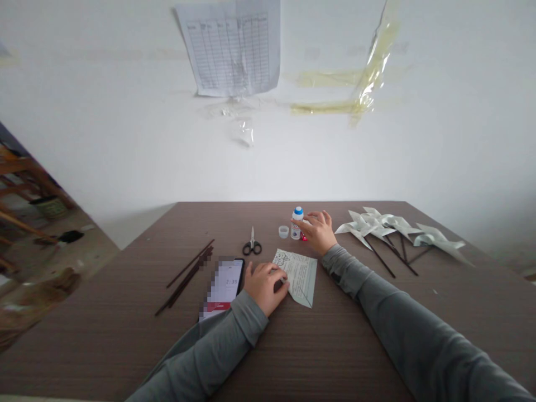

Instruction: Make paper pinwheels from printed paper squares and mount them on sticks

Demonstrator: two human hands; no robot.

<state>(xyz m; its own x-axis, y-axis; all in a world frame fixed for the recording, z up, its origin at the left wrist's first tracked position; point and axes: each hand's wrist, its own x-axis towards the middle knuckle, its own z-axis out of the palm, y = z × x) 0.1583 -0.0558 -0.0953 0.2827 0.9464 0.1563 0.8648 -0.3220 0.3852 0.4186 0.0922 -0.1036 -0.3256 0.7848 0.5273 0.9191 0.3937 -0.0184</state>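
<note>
A square of printed paper (304,273) with a small drawing in its top corner lies on the table, one lower corner creased. My left hand (266,285) rests at its left edge, with curled fingers and thumb closed on a corner. Beyond the paper stands an upright white glue bottle (296,230) with a blue top. My right hand (320,230) is at the bottle's right side, fingers apart, one fingertip across its front; whether it touches is unclear. Left of the bottle sits a translucent cap (283,231). A small red item (304,237) shows at the bottle's base.
Black-handled scissors (252,245) lie left of the cap. A phone (224,287) is beside my left hand, with several dark sticks (186,279) further left. Several paper pinwheels (377,224) on dark sticks lie at the right. A wall (251,173) rises behind the table.
</note>
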